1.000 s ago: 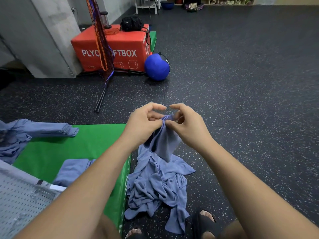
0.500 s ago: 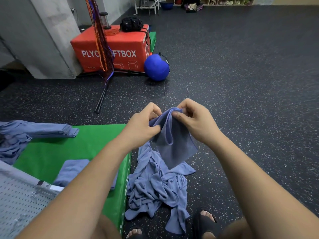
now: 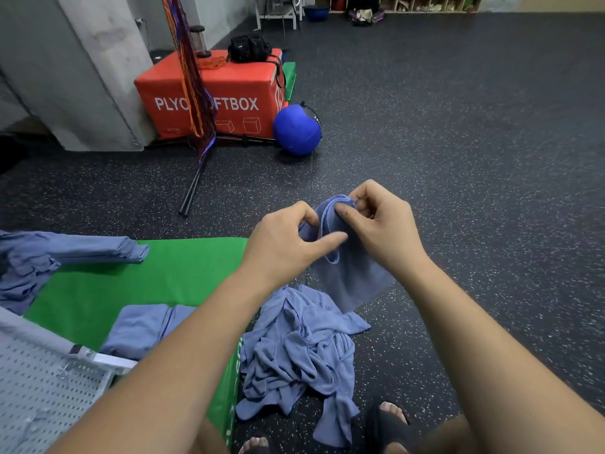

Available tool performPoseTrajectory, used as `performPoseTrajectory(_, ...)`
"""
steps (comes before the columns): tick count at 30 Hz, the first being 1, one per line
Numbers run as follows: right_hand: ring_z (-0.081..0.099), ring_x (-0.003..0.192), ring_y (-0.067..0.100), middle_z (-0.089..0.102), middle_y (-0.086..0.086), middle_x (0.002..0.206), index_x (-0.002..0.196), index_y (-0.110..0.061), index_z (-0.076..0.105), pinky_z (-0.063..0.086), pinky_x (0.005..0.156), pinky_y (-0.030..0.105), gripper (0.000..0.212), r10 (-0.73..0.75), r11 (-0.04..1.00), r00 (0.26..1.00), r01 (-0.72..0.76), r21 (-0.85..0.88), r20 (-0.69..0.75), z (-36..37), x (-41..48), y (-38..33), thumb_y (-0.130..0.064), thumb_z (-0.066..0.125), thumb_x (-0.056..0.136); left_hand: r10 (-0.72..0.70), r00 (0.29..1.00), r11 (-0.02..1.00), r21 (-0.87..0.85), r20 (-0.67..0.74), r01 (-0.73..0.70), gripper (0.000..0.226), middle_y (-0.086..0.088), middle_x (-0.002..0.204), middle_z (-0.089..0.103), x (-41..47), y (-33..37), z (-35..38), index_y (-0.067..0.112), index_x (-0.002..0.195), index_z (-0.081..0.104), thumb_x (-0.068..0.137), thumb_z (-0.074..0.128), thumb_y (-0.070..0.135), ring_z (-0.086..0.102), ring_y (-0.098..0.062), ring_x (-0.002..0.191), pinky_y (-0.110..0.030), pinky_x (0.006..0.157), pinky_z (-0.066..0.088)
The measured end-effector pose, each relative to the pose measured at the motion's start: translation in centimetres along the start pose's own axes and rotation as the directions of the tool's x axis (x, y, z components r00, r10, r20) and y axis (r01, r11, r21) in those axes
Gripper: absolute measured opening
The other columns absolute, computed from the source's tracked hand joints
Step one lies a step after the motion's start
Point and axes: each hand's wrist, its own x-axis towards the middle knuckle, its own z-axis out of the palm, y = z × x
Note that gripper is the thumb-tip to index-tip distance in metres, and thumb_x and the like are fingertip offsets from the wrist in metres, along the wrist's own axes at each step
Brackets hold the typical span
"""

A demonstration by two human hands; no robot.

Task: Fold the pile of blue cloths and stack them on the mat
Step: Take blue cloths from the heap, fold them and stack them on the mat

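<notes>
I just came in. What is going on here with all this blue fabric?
A person is folding cloths by hand. The left hand and the right hand both pinch the top edge of one soft blue cloth, which hangs in the air. Below it, a crumpled pile of blue cloths lies on the dark speckled floor. On the green mat beside it, a folded blue cloth already rests, with more blue cloths at its far edge.

red box | front: white "PLYO" and "FTBOX", middle hidden behind hanging cords | green mat edge: white letters, unreadable
</notes>
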Motion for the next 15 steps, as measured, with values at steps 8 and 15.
performPoseTrajectory(8,0.048,0.065,0.006,0.063,0.001,0.076,0.089,-0.021,0.063,0.041,0.064,0.023,0.020,-0.011,0.997,1.000,0.013,-0.075,0.019,-1.0,0.1,0.2,-0.031,0.079,0.095,-0.060,0.998,0.997,-0.058,-0.016,0.059,0.015,0.007,0.075,0.067,1.0,-1.3,-0.9,0.027,0.088,0.064,0.082,0.077,0.030,0.060,-0.011,0.068,-0.039,0.074,0.054)
performPoseTrajectory(15,0.049,0.066,0.007,0.059,-0.011,0.073,0.092,-0.024,0.064,0.044,0.067,0.029,0.018,0.034,0.999,0.976,-0.032,-0.011,0.216,-2.7,0.9,1.0,-0.029,0.081,0.094,-0.035,0.999,0.956,-0.292,-0.038,0.022,0.010,0.003,0.078,0.072,1.8,-3.3,-2.8,0.028,0.087,0.075,0.085,0.083,0.021,0.058,-0.007,0.067,-0.029,0.070,0.051)
